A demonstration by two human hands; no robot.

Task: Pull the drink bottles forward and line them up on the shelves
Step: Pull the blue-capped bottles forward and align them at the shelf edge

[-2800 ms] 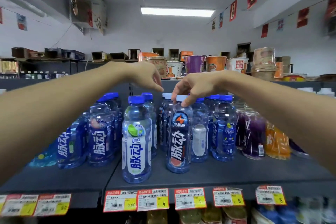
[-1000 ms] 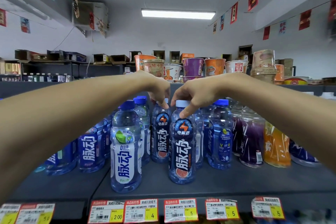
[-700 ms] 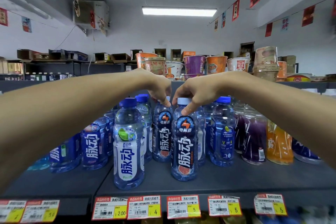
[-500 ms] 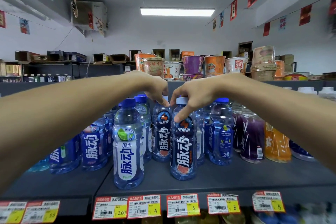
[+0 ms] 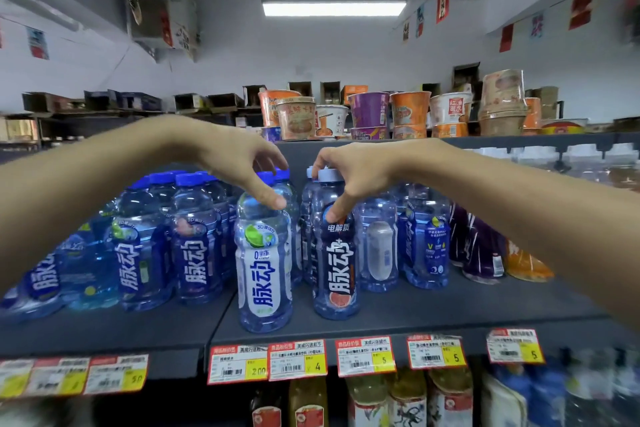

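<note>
A blue-capped bottle with a white and green label stands near the front edge of the dark grey shelf. My left hand grips its top, thumb on the shoulder and fingers curled behind the neck. Right beside it stands a dark-labelled bottle with a pale cap. My right hand holds its cap, with the thumb pressed on the upper label. More blue bottles stand behind and to the left, some leaning.
Clear blue bottles, purple drinks and an orange drink fill the shelf's right. Price tags line the front edge. Instant noodle cups sit on the shelf above. More bottles stand below.
My left hand has left the rear dark-labelled bottle and now grips the white-labelled one. My right hand keeps hold of the front dark-labelled bottle, which now stands closer to the white-labelled one.
</note>
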